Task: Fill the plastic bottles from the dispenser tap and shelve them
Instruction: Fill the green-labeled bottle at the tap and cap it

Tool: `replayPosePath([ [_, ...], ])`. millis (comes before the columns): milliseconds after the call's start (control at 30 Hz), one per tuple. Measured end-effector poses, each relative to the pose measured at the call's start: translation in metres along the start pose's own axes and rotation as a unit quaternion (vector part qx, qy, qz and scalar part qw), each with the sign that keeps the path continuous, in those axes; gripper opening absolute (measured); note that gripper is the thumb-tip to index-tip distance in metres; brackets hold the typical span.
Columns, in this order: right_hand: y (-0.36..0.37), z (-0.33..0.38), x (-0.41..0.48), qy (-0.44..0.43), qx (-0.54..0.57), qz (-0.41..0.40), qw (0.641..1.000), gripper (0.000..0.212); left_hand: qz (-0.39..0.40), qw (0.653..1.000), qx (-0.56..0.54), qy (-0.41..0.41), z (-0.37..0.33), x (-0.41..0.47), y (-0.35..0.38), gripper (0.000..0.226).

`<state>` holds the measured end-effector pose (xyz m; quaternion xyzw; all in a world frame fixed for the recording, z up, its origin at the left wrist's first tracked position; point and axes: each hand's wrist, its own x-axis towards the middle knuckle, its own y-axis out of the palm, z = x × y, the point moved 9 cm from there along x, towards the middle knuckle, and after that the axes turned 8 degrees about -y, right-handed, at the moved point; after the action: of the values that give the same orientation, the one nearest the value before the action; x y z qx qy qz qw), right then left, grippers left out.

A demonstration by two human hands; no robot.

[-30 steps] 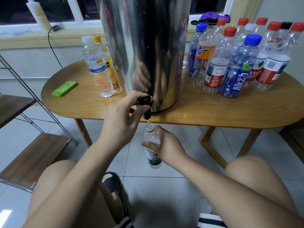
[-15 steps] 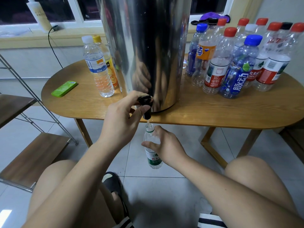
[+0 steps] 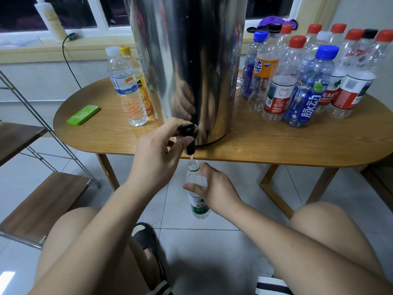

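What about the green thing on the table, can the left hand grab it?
Probably yes, once it lets go: the left hand grips the tap, and the green thing lies on the table further left; the way looks free.

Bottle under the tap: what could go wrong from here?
1. The bottle has a narrow mouth and hangs in the air in the right hand alone. A small drift could send the stream from the tap onto the floor tiles.
2. That hand covers the bottle's middle, so the water level may be hard to judge, and it could overflow before the left hand releases the tap.
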<state>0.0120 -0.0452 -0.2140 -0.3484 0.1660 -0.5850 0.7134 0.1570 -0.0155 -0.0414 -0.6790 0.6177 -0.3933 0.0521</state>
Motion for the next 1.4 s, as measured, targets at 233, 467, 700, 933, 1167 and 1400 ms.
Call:
replayPosePath([
  [233,0.0012,-0.0012,0.0001,0.002,0.002,0.003,1.000,0.062,-0.001,1.000,0.002,-0.004,0.0002,-0.0001,-0.0005,0.020],
  [467,0.0011,-0.0009,-0.0001,0.000,-0.002,0.002,1.000,0.063,0.000,1.000,0.004,-0.004,-0.0005,-0.0004,-0.0008,0.020],
  [700,0.0006,-0.0006,-0.0001,0.002,-0.006,0.005,1.000,0.066,-0.002,1.000,0.006,0.000,-0.0027,-0.0009,-0.0012,0.021],
  [933,-0.0002,0.0003,-0.0001,0.003,-0.006,0.005,1.000,0.067,-0.003,1.000,0.004,0.000,-0.0034,-0.0008,-0.0013,0.020],
  [1167,-0.0021,0.0020,-0.0010,-0.005,-0.004,-0.002,1.000,0.064,-0.004,1.000,0.001,0.001,-0.0025,-0.0004,-0.0010,0.020],
  [1400,-0.0011,0.0009,-0.0008,-0.003,-0.001,-0.001,1.000,0.067,-0.001,1.000,0.001,-0.001,-0.0012,-0.0003,-0.0004,0.020],
])
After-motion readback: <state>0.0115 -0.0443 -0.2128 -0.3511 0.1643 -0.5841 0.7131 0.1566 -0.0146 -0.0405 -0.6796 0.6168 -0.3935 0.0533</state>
